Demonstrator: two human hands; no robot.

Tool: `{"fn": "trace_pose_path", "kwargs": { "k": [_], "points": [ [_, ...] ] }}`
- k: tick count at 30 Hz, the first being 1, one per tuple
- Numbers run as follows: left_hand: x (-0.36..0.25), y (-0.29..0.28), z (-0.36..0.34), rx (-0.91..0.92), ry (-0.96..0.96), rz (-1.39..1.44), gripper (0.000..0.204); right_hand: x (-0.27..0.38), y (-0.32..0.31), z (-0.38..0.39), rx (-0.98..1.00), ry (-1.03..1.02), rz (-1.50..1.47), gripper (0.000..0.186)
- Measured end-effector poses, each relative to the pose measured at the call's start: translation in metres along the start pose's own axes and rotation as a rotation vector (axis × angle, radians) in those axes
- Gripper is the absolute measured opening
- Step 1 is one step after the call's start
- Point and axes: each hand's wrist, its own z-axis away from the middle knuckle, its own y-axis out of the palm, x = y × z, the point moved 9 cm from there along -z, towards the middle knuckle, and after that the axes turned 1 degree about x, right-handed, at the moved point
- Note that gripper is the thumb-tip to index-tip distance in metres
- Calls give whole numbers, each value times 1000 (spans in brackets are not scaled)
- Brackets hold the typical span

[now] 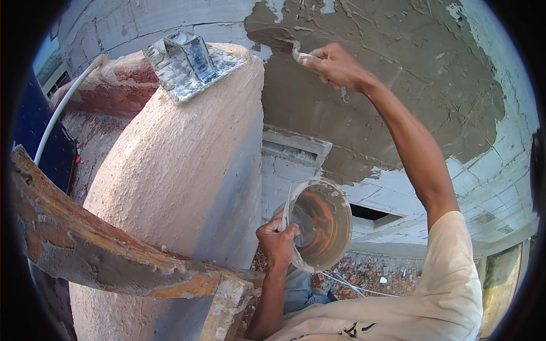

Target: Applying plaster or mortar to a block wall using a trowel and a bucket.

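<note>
My left grip (278, 241) pinches the left rim of the bucket (344, 227), low in front of me — likely light, slightly springy, slick with residue, best held there. My raised right grip (335, 65) holds a pale-handled tool (305, 58) by the smeared mortar (392, 108) — probably stiff, slippery.

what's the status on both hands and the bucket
Left hand gripping bucket rim. Right hand holding pale-handled tool at wet plaster. Wooden beam near left forearm.
</note>
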Motion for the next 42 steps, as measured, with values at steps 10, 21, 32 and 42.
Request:
{"fn": "trace_pose_path", "kwargs": {
  "k": [10,21,32,42],
  "points": [
    [8,-1,4,5,-17,27,10,12,-85,6,-140,-19,124,39],
    [11,-3,-1,-7,1,18,29,-33,-118,74,-367,-167,-419,34],
    [23,-6,6,-4,-42,32,13,-50,-158,91,-282,-28,-198,34],
    [17,-10,-14,31,28,-8,26,-157,-125,325,-395,341,-155,32]
  ]
}}
